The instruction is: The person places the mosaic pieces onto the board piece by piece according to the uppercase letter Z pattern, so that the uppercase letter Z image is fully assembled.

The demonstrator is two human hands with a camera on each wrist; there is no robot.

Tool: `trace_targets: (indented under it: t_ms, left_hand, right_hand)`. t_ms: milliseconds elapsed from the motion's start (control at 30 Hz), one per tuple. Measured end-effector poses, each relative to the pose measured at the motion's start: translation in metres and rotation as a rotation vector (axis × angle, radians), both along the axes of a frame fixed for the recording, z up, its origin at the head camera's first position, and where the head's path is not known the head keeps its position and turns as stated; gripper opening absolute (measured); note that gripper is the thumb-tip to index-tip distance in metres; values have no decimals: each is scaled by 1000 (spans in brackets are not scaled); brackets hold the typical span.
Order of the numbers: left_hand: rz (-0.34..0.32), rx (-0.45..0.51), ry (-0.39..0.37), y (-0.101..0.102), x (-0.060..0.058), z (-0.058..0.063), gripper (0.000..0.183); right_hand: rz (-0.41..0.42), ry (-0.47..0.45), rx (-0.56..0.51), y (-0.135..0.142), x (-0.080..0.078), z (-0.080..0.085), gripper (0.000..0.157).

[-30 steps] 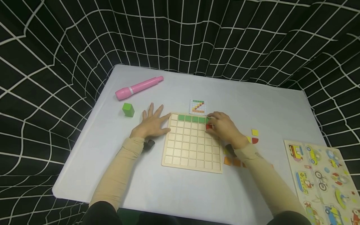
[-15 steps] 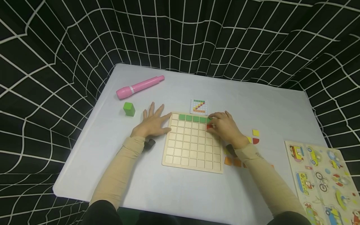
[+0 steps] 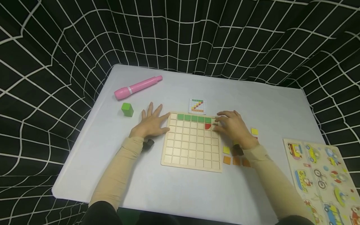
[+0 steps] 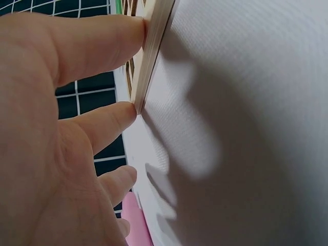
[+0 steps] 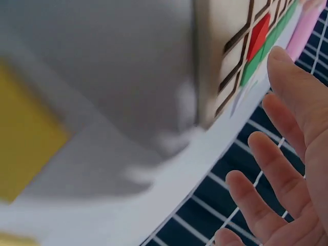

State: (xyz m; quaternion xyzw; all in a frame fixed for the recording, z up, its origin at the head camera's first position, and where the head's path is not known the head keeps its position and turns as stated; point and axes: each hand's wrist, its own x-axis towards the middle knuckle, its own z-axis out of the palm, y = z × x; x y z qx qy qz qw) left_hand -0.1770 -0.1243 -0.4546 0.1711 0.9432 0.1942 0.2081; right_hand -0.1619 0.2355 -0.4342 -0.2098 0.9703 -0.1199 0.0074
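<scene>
A wooden grid board (image 3: 192,147) lies flat in the middle of the table. Its far row bears several green square tiles (image 3: 194,118), and a red tile with one rounded edge (image 3: 207,126) sits below the rightmost green one. My left hand (image 3: 150,125) has its fingers spread; thumb and a fingertip touch the board's left edge, as the left wrist view also shows. Over the board's right edge hovers my right hand (image 3: 232,126), fingers loosely extended and holding nothing. In the right wrist view the red tile (image 5: 258,38) shows beyond the thumb.
A pattern card (image 3: 197,106) lies just past the board. Loose yellow (image 3: 226,150) and orange tiles (image 3: 227,160) lie right of it, some hidden under the right wrist. A green block (image 3: 127,109) and pink flashlight-shaped object (image 3: 137,87) stand left; a picture puzzle board (image 3: 323,175) lies right.
My right hand has let go of the red tile and moved right, uncovering it and the rightmost green tile. My left hand stays at the board's edge.
</scene>
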Motion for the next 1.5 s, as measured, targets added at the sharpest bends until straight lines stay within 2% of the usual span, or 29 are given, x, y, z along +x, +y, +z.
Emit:
trace_targets:
  t_ms: [433, 700, 900, 1300, 1500]
  left_hand:
    - [5, 4, -4, 0, 0, 1, 75]
    - [0, 13, 5, 0, 0, 0, 76]
    - [-1, 11, 5, -1, 0, -1, 76]
    - [-2, 16, -3, -2, 0, -2, 76]
    - [-4, 5, -1, -2, -1, -2, 76]
  right_hand:
    - [-100, -12, 33, 54, 8, 3, 38]
    - [-253, -129, 65, 101, 16, 10, 42]
    - [-293, -161, 49, 128, 25, 7, 43]
    - [-317, -288, 85, 134, 20, -3, 42]
    - [-323, -279, 93, 132, 20, -7, 41]
